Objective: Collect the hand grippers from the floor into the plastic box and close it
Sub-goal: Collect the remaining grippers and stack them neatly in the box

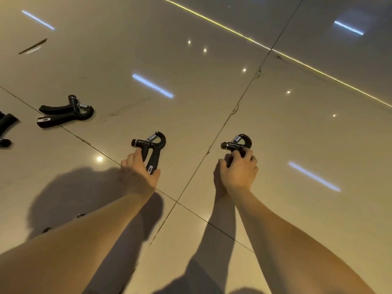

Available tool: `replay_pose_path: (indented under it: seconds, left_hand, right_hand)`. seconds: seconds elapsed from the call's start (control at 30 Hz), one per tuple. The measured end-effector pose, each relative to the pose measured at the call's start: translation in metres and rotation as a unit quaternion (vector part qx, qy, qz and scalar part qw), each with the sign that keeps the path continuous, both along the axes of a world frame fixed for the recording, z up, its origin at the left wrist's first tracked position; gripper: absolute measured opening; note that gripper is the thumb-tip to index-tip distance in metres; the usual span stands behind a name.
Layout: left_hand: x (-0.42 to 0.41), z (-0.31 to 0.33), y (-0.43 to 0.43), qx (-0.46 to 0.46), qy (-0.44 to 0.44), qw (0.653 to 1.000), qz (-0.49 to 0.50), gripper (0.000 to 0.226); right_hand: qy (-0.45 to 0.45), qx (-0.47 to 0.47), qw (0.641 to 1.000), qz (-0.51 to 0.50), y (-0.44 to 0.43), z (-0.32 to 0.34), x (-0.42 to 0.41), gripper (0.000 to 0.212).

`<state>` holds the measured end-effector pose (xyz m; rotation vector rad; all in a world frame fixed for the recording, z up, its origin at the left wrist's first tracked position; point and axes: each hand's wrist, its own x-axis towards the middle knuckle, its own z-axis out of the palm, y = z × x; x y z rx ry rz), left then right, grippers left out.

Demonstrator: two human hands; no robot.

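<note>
Head view: my left grip [140, 168] curls round the handles of a black hand gripper [156, 145] down by the glossy tiled floor [191, 81]. To its right, my right grip [238, 168] clasps a second hand gripper [239, 142]. A third hand gripper [65, 112] lies on the floor, far left, and a fourth hand gripper [5, 126] is cut off by the left edge.

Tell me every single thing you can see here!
left-held hand gripper: one, black with silver spring, in the left hand
right-held hand gripper: one, black with silver spring, in the right hand
loose hand gripper: one, black, on the floor, far left
cut-off black thing: one, left edge, maybe another gripper
thin dark strip: one, top left, cannot tell what
floor tiles: shiny beige, dark joints
left hand: one, gripping a handle
right hand: one, fingers curled round handles
</note>
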<state>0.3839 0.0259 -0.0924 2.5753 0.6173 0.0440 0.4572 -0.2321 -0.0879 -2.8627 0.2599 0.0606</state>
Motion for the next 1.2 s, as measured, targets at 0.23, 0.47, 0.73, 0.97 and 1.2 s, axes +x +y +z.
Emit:
replay_pose_path:
  seconds: [0.23, 0.47, 0.73, 0.97, 1.2]
  left_hand:
    - [-0.015, 0.008, -0.016, -0.036, 0.112, 0.993, 0.023, 0.06]
    - [-0.061, 0.025, -0.021, -0.114, 0.061, 0.991, -0.029, 0.058]
    - [-0.117, 0.088, -0.059, -0.138, 0.01, 0.986, -0.094, 0.079]
    - [-0.176, 0.166, -0.1, -0.158, -0.096, 0.968, -0.168, 0.076]
    - [-0.263, 0.273, -0.134, -0.145, -0.186, 0.931, -0.28, 0.072]
  right_hand:
    - [-0.015, 0.077, 0.995, -0.061, -0.003, 0.007, -0.033, 0.065]
    - [0.022, 0.126, 0.987, -0.1, -0.011, 0.017, -0.088, 0.048]
    - [-0.047, 0.205, 0.975, -0.078, -0.018, 0.075, -0.162, 0.046]
    - [-0.153, 0.256, 0.95, -0.093, -0.05, 0.184, -0.227, 0.052]
    - [-0.219, 0.259, 0.927, -0.161, -0.107, 0.3, -0.338, 0.049]
